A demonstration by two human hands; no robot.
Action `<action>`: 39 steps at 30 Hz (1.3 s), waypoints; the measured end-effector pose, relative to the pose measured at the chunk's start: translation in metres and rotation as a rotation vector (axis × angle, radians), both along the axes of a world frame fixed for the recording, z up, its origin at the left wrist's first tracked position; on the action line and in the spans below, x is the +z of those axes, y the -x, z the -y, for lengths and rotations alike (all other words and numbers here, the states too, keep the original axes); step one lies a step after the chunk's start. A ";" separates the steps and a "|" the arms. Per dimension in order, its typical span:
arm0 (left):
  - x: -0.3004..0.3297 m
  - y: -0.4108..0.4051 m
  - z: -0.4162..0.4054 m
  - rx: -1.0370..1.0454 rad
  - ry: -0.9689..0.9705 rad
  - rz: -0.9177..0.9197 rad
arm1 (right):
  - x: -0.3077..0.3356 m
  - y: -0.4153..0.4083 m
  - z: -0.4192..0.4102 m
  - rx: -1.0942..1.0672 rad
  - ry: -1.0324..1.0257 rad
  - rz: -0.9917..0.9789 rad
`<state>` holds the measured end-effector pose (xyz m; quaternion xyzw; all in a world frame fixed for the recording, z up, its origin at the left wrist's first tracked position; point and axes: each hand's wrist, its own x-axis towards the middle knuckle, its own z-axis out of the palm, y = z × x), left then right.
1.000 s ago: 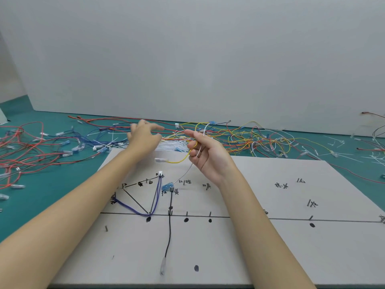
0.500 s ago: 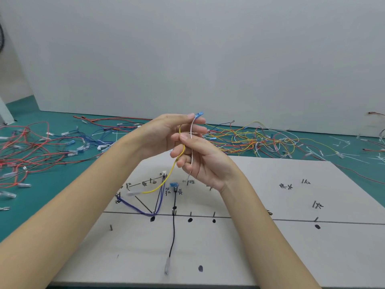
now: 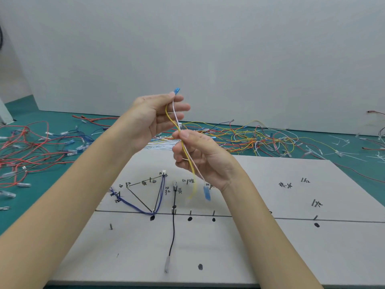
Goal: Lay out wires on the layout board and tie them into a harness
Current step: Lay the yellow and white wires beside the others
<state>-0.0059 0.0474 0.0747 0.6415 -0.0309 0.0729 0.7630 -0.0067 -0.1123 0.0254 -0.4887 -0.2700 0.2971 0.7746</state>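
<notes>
Above the grey layout board (image 3: 260,243) I hold a yellow wire (image 3: 193,180) and a white wire (image 3: 174,110) together, both raised off the table. My left hand (image 3: 154,117) pinches their upper part, just below a blue connector (image 3: 177,91). My right hand (image 3: 200,155) pinches the same pair lower down. Below it the loose ends hang, the white one ending in a blue terminal (image 3: 207,192). On the board lie a purple wire (image 3: 135,207) in a V shape and a black wire (image 3: 173,226) running toward the front edge.
Metal pegs, black dots and handwritten labels mark the board. Red and blue wires (image 3: 27,147) lie tangled on the green table at left, a yellow and orange heap (image 3: 256,136) behind the board, white cable ties (image 3: 343,151) at right. A grey wall stands behind.
Both hands rose from the wire heap with the yellow and white wires. The left hand took the upper end and lifted it; the lower ends now hang straight down.
</notes>
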 end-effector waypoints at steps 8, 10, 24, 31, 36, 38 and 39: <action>-0.026 0.006 -0.015 0.071 -0.122 -0.216 | -0.008 0.019 -0.006 0.122 0.166 -0.022; -0.037 0.006 -0.020 0.082 -0.214 -0.264 | -0.012 0.024 -0.007 0.111 0.234 -0.032; -0.087 0.023 -0.049 0.206 -0.720 -0.315 | -0.032 0.040 -0.008 -0.308 0.741 0.291; -0.096 0.028 -0.052 0.190 -0.867 -0.327 | -0.039 0.030 -0.003 -0.539 0.930 0.522; -0.093 0.034 -0.048 0.236 -0.968 -0.283 | -0.042 0.033 -0.005 -0.565 1.008 0.618; -0.091 0.036 -0.047 0.218 -0.997 -0.287 | -0.041 0.033 -0.006 -0.566 1.029 0.639; -0.090 0.037 -0.046 0.210 -1.010 -0.293 | -0.042 0.034 -0.006 -0.564 1.036 0.646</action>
